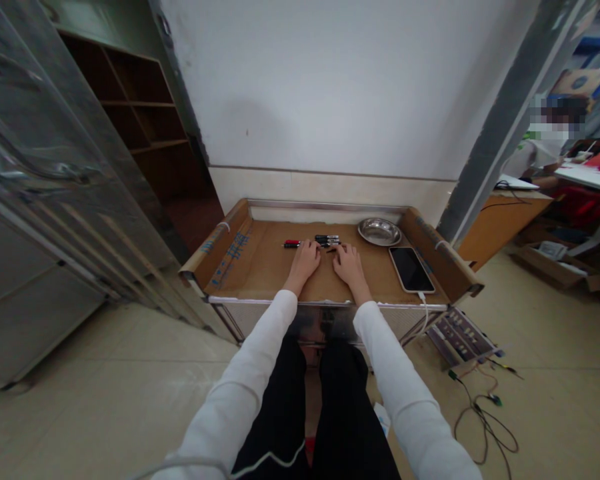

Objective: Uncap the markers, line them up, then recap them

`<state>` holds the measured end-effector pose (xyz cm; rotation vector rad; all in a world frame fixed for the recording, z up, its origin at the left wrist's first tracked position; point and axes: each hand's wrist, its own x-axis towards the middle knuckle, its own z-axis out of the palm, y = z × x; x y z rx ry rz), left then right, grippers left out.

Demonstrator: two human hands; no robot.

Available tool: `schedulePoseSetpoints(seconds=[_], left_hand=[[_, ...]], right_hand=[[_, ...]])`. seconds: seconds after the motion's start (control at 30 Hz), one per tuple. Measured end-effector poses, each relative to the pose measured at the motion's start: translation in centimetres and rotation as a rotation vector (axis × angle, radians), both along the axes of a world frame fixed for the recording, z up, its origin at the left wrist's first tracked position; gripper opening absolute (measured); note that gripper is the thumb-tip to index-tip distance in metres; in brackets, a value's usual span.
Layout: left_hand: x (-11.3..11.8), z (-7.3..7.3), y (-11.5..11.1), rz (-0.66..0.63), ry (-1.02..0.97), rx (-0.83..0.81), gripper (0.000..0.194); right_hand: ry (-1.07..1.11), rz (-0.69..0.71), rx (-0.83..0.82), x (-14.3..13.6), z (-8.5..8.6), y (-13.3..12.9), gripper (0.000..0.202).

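Both hands (327, 261) curl over slim black and red pens (293, 244), grip unclear; a round silver metal dish (379, 232) sits behind a black-screened phone (412, 270).

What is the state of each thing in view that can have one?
Black and red pens: lying flat, partly covered; caps unclear.
White-edged phone: face up, screen dark.
White cable: plugged into phone.
Round shiny metal dish: upright.
Brown cardboard box: open.
Dark cable with green connectors: loosely looped.
Left hand: palm down.
Right hand: palm down.
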<state>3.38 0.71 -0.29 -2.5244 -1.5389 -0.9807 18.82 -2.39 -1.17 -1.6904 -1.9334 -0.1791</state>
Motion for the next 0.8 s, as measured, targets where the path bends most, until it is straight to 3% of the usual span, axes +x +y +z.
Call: schedulePoseSetpoints(seconds=[0.33,0.6,0.8], left_hand=[[-0.17,-0.04,0.01,-0.029,-0.036,-0.029,0.011],[-0.27,0.43,-0.19,-0.188,-0.026,-0.068,0.009],[-0.31,0.53,-0.2,-0.177,-0.066,-0.073,0.011]], right_hand=[[-0.032,-0.024,0.004,0.04,-0.17,0.3,0.019],[-0.032,0.051,0.024,0.25,-0.43,0.52,0.021],[0.002,0.01,0.012,0.27,0.14,0.19,0.024]])
